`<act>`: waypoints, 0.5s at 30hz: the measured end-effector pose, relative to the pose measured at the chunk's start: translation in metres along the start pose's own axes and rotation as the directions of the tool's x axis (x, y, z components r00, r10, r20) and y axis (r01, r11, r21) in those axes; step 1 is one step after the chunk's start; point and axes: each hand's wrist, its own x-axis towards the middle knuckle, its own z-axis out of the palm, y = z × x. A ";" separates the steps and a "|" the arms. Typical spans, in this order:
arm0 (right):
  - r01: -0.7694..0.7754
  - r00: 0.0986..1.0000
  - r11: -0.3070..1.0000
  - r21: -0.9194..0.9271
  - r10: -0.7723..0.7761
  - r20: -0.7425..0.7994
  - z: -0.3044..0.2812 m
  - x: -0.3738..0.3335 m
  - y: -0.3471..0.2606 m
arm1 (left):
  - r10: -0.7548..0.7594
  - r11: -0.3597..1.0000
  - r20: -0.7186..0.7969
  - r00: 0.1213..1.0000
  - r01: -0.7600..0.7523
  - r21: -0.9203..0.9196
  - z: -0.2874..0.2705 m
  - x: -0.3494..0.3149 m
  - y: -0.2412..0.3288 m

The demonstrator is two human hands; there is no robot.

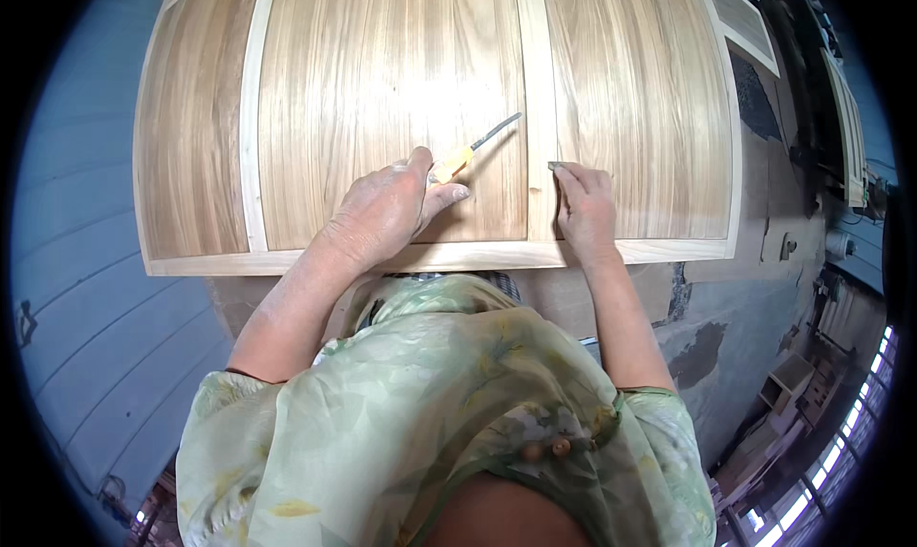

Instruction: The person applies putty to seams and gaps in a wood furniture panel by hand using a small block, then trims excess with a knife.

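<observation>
A large framed wooden panel lies in front of me, its grained boards divided by pale upright strips. My left hand, dusty with pale powder, is closed around the yellow handle of a tool. Its thin, dark, slightly curved blade points up and right, toward the right-hand pale strip. Over the right edge of that strip, my right hand pinches a small dark piece between thumb and fingers. Whether the piece is flat or rigid is too small to tell.
The panel's front rail runs close to my body. Below it on the right is a worn grey-blue surface. Another framed wooden piece lies beyond the far right corner. Wooden boxes stand at the lower right.
</observation>
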 end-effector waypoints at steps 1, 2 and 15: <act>-0.009 1.000 1.000 0.008 0.009 0.012 0.002 -0.001 0.000 | -0.003 1.000 0.023 1.000 0.003 0.007 -0.002 0.004 0.000; -0.019 1.000 1.000 0.015 0.019 0.024 0.001 -0.002 -0.001 | -0.007 1.000 0.045 0.999 0.006 0.015 -0.005 0.009 0.001; 0.017 0.994 0.990 0.140 -0.031 0.100 -0.013 0.005 0.001 | -0.053 0.999 0.101 0.994 0.053 0.003 -0.029 0.060 0.009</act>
